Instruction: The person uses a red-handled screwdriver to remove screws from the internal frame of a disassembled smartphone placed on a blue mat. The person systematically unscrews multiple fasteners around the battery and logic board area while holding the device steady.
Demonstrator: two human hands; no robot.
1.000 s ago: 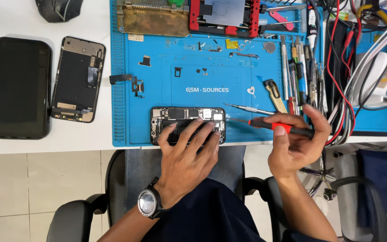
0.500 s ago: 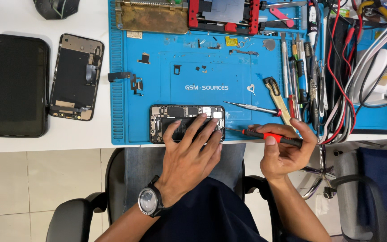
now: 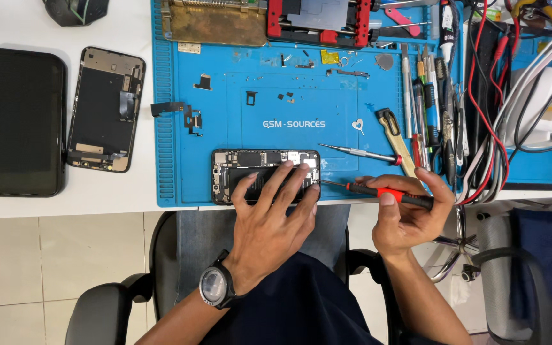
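opened phone (image 3: 250,174) | flat, near mat edge || red-black screwdriver (image 3: 378,191) | level, tip at phone

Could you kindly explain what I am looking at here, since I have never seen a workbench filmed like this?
This is one view from a camera worn on a person's head, looking down at their own two hands. The left hand, with a wristwatch, presses its fingers on an opened phone lying on a blue work mat. The right hand holds a red-and-black screwdriver, tip pointing at the phone's edge. Small parts and more tools lie on the mat. On the white table to the left lie a second opened phone shell and a dark screen panel.
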